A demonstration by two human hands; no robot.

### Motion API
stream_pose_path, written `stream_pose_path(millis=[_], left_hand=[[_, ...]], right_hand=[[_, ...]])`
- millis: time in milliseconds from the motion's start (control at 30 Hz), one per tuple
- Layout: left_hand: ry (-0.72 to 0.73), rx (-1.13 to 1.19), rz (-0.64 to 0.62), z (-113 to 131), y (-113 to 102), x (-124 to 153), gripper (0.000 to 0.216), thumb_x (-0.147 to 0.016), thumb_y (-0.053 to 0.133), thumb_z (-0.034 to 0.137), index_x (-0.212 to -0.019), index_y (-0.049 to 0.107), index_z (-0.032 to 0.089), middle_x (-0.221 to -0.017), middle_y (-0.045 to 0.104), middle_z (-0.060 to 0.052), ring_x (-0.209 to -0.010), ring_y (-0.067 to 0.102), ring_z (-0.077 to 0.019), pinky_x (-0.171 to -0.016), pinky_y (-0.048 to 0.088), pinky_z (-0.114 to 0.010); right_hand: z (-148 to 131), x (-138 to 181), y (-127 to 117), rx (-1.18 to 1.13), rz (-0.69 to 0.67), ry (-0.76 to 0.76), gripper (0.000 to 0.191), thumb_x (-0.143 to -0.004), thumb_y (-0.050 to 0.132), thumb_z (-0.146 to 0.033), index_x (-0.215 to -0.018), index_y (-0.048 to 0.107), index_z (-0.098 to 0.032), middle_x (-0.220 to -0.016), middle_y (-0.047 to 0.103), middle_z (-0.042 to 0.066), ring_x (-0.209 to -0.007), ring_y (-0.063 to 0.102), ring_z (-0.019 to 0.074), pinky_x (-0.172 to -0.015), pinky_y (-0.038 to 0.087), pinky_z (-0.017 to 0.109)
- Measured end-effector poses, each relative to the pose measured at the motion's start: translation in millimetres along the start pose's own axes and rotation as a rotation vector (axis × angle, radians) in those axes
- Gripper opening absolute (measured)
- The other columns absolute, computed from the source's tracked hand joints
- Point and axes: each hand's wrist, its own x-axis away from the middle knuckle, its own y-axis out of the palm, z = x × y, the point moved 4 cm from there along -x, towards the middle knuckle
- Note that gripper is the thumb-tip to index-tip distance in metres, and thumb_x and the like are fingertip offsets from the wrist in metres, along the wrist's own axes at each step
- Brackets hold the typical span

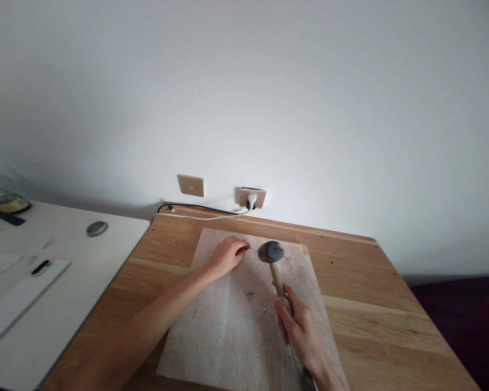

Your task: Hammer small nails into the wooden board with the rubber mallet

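Observation:
My right hand (297,323) is wrapped round the wooden handle of a rubber mallet (271,252). The mallet's dark head is over the far part of a pale wooden board (224,331). My left hand (230,254) is closed in a pinch just left of the mallet head, with a thin nail (254,251) at its fingertips. To the right of the head, another nail (287,258) shows at the board; the head partly hides that spot. Several small loose nails or screws (249,295) lie on the board between my hands.
The board lies on a wooden table (362,304) against a white wall. A plugged socket (252,199) and cables (204,210) are at the back. On the white table (77,260) at left are a phone (24,298), a grey round object (97,228) and a bottle (8,201).

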Motion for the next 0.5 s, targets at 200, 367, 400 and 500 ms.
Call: stream_pose_path(millis=[200, 367, 400, 500], left_hand=[[0.005, 0.045, -0.002, -1.3, 1.8, -2.8, 0.014, -0.086, 0.071, 0.008, -0.093, 0.076, 0.019, -0.095, 0.075, -0.006, -0.097, 0.069, -0.0215, -0.092, 0.052, -0.033], [-0.05, 0.069, 0.004, -5.7, 4.3, -3.4, 0.04, -0.083, 0.069, 0.003, -0.119, 0.071, 0.02, -0.09, 0.076, -0.003, -0.083, 0.07, -0.0178, -0.084, 0.054, -0.029], [-0.059, 0.071, 0.001, -6.2, 4.4, -3.3, 0.044, -0.082, 0.069, 0.002, -0.122, 0.07, 0.02, -0.089, 0.076, -0.002, -0.082, 0.07, -0.0178, -0.082, 0.054, -0.029], [-0.082, 0.07, -0.003, -6.3, 3.3, -2.8, 0.052, -0.078, 0.066, -0.001, -0.125, 0.068, 0.019, -0.089, 0.076, -0.003, -0.081, 0.07, -0.0189, -0.078, 0.053, -0.028]], right_hand=[[-10.5, -8.3, 5.0, 0.026, -0.012, -0.022, 0.069, -0.095, 0.048, -0.066, -0.133, 0.055, -0.009, -0.046, 0.05, -0.009, -0.038, 0.045, 0.0138, -0.04, 0.035, 0.024], [-21.6, -19.8, 13.9, 0.032, -0.048, -0.046, 0.063, -0.097, 0.046, -0.062, -0.133, 0.054, -0.01, -0.046, 0.048, -0.011, -0.037, 0.044, 0.0123, -0.039, 0.034, 0.022], [-22.6, -21.3, 15.9, 0.029, -0.058, -0.05, 0.063, -0.098, 0.046, -0.061, -0.134, 0.053, -0.01, -0.047, 0.048, -0.011, -0.037, 0.045, 0.0122, -0.039, 0.034, 0.022], [-23.8, -23.3, 20.4, 0.039, -0.083, -0.059, 0.06, -0.098, 0.046, -0.059, -0.132, 0.054, -0.01, -0.048, 0.049, -0.01, -0.037, 0.046, 0.0124, -0.039, 0.036, 0.022]])
